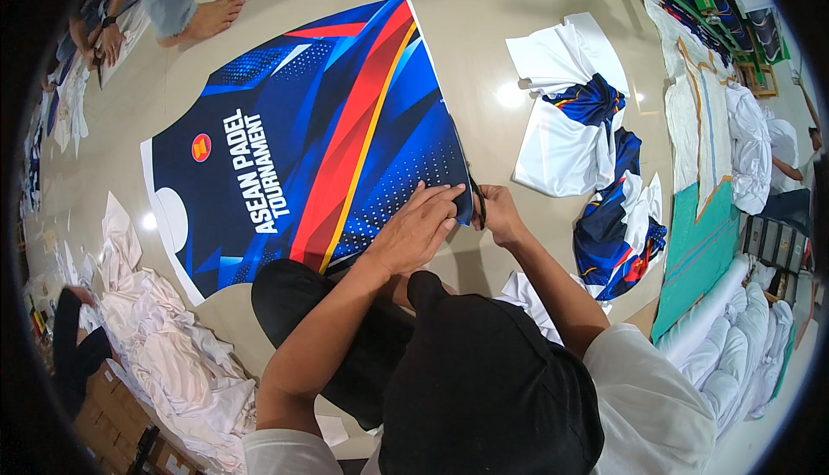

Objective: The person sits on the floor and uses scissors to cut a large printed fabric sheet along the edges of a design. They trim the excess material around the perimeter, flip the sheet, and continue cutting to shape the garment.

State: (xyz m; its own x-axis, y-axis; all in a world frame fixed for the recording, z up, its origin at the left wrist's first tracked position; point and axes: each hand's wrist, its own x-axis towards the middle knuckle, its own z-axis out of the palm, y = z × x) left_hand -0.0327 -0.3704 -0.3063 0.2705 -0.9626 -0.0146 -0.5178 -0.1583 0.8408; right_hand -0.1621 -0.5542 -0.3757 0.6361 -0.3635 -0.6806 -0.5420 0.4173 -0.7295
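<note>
A printed jersey panel (345, 112), dark blue with red, yellow and lighter blue stripes, lies spread on the floor. White margin shows along its neck end and its far edge. My left hand (416, 226) rests on the panel near its right edge, fingers stretched out over the cloth. At that edge my right hand (501, 216) grips a pair of scissors (480, 205) by dark handles. The scissors are seen edge-on against the panel's cut side, and part of them is hidden by the fingers and cloth.
Crumpled white and blue fabric pieces (570, 142) lie to the right, with another blue and red heap (617, 242) nearer. White cloth (164, 345) is piled at the left. A person's bare foot (211, 22) stands beyond the panel. White rolls (717, 328) line the right side.
</note>
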